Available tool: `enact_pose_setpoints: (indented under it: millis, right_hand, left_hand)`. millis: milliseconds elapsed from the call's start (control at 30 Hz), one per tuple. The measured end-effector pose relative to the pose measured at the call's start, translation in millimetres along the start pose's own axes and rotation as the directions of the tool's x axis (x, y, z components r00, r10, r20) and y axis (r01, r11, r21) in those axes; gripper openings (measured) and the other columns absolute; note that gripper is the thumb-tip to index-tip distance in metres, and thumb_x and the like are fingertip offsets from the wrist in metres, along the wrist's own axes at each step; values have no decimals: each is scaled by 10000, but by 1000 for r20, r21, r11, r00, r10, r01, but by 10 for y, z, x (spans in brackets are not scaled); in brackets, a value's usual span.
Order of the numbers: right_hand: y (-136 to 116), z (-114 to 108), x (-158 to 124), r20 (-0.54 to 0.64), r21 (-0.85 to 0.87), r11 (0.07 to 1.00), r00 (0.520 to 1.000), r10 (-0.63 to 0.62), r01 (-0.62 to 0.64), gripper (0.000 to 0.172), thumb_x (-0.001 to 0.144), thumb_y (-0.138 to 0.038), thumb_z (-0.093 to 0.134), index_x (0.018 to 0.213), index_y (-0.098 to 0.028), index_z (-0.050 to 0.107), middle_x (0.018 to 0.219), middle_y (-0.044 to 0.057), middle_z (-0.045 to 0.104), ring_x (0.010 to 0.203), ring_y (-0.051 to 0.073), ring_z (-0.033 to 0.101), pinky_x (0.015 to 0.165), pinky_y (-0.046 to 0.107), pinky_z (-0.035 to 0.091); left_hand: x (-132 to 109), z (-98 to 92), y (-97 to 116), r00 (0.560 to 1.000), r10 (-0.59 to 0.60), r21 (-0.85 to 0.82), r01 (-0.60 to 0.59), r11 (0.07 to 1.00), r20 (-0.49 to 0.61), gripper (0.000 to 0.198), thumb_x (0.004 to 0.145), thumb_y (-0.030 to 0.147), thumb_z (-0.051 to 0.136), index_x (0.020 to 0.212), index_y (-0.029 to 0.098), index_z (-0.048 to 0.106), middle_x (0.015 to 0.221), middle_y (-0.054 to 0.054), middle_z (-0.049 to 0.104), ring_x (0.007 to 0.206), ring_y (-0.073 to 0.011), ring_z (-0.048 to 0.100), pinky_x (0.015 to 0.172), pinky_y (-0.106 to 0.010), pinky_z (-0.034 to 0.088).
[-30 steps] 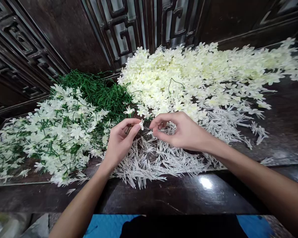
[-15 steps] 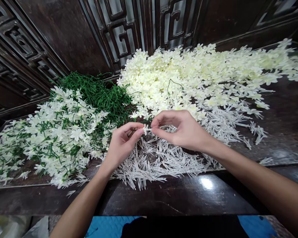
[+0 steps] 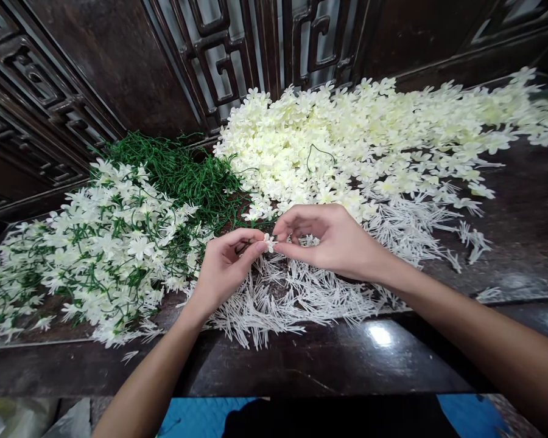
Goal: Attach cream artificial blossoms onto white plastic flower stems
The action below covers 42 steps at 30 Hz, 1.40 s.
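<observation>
A small white artificial flower (image 3: pixel 269 243) is pinched between the thumb and index finger of my left hand (image 3: pixel 228 261); its stem end is hidden inside that hand. From the other side, the thumb and index fingertips of my right hand (image 3: pixel 324 237) meet the flower's edge, closed at its centre. Below both hands spreads a pile of thin white stamen sprigs (image 3: pixel 256 304). To the left lies a heap of white flowers on green stems (image 3: pixel 141 246). Behind the hands are bare green plastic stems (image 3: pixel 178 170) and a large mound of loose cream-white blossoms (image 3: pixel 301 134).
Everything lies on a dark polished wooden bench (image 3: pixel 329 365). A carved lattice back (image 3: pixel 223 55) rises behind the piles. Blue fabric (image 3: pixel 201 417) and a pale plastic bag (image 3: pixel 22 417) show below the front edge.
My right fingertips have moved left, up against the flower. The white sprig that showed between flower and fingers has nearly disappeared, and the flower now faces the camera more.
</observation>
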State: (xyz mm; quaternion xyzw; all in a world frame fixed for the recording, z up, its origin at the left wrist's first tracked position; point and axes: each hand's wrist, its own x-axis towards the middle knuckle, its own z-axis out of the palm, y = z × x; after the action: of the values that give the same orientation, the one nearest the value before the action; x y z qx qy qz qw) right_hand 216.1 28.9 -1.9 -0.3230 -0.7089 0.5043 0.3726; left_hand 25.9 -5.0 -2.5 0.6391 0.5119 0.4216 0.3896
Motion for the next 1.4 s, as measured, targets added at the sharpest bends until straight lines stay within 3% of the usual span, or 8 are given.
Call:
enact_pose_setpoints:
  millis: [133, 367, 567, 767, 1000, 1167, 1300, 1400]
  right_hand:
    - [-45, -27, 4, 30, -86, 996, 999, 16, -13, 129, 750, -216, 679, 865, -162, 654, 859, 43, 667, 756, 165, 612, 700, 366, 539]
    - [-77, -16, -4, 74, -87, 996, 997, 36, -29, 118, 816, -232, 602, 832, -165, 697, 764, 44, 688, 626, 142, 584, 555, 319, 505]
    - [-71, -4, -6, 24, -61, 998, 1000, 17, -16, 103, 814, -224, 614, 836, -173, 700, 775, 41, 696, 681, 160, 624, 643, 357, 537]
    - [-72, 6, -15, 56, -41, 998, 997, 50, -48, 117, 835, -253, 607, 865, -189, 700, 811, 46, 697, 717, 172, 639, 691, 387, 557]
    - [-66, -12, -1, 66, -38, 997, 995, 75, -73, 117, 819, -272, 636, 873, -177, 678, 846, 61, 686, 762, 182, 637, 755, 417, 553]
    - [-68, -20, -1, 136, -127, 986, 982, 129, -112, 501, 712, -312, 734, 1167, -170, 581, 1155, 98, 608, 971, 231, 591, 822, 461, 515]
    - [-71, 27, -7, 156, -105, 990, 981, 111, -95, 242, 813, -339, 636, 970, -157, 667, 924, 71, 664, 786, 188, 598, 664, 384, 506]
    - [-55, 42, -11, 142, -85, 991, 983, 113, -101, 189, 856, -340, 594, 888, -171, 671, 804, 52, 658, 671, 160, 576, 593, 349, 478]
  left_hand:
    - [14, -14, 7, 1000, -8, 13, 8, 1000, -24, 56, 782, 224, 677, 822, 190, 698, 746, -25, 686, 638, -120, 570, 551, -244, 459]
    - [10, -8, 31, 1000, 7, -54, -6, 999, 7, 83, 779, 165, 683, 857, 194, 674, 795, -14, 689, 699, -113, 609, 627, -231, 494]
    - [-5, -26, 26, 999, 10, -19, -9, 1000, 40, 93, 822, 195, 649, 900, 202, 700, 824, -34, 709, 685, -133, 605, 607, -262, 493]
    - [13, -43, 19, 999, 27, -5, -27, 1000, 30, 92, 800, 181, 672, 867, 222, 719, 854, -35, 718, 765, -161, 635, 707, -304, 518]
    - [14, -44, 36, 999, 33, -29, -33, 999, 17, 86, 782, 183, 690, 845, 227, 729, 835, -34, 724, 753, -165, 638, 683, -306, 520]
    - [5, -34, 49, 999, 49, -42, -49, 998, -6, 90, 764, 167, 703, 837, 218, 711, 827, -25, 722, 720, -147, 628, 656, -282, 517]
    - [6, -16, 43, 998, 59, -35, -58, 998, 23, 73, 769, 159, 691, 824, 207, 693, 816, -30, 708, 749, -154, 632, 710, -299, 526]
    - [5, 0, 31, 999, 47, -45, -46, 998, 22, 72, 770, 164, 691, 831, 201, 685, 822, -35, 698, 745, -153, 623, 718, -301, 522]
